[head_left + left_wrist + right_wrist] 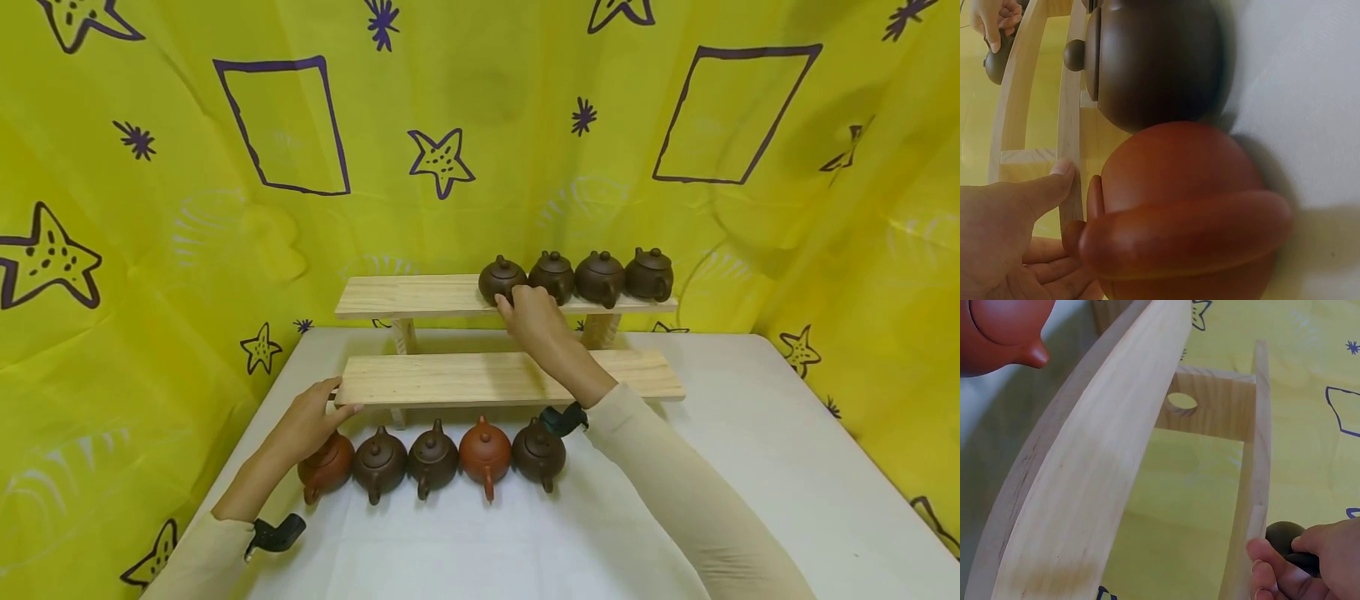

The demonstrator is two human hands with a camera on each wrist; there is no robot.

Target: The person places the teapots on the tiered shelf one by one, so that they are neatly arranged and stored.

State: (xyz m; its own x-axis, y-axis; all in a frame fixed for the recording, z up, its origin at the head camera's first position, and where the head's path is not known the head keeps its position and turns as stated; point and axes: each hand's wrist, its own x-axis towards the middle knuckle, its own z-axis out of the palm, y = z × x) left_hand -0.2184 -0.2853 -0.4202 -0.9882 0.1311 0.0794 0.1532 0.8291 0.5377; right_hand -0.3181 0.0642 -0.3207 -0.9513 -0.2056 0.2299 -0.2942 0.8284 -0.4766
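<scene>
On the upper board of a two-tier wooden shelf (450, 379), my right hand (536, 321) grips a dark brown teapot (498, 278) by its near side. Thumb and fingers also close on this teapot (1283, 535) in the right wrist view, where most of it is hidden. My left hand (306, 423) holds the left end of the lower board, its thumb against the front edge in the left wrist view. Just below that hand stands a reddish-brown teapot (327, 468), its handle towards me; its knob (1073, 237) is beside my fingers.
Several more dark teapots (600, 277) stand to the right on the upper board. In front of the shelf, a row of dark teapots (380, 462) and another reddish one (485, 452) stands on the white table (750, 467). A yellow patterned curtain (510, 208) hangs behind.
</scene>
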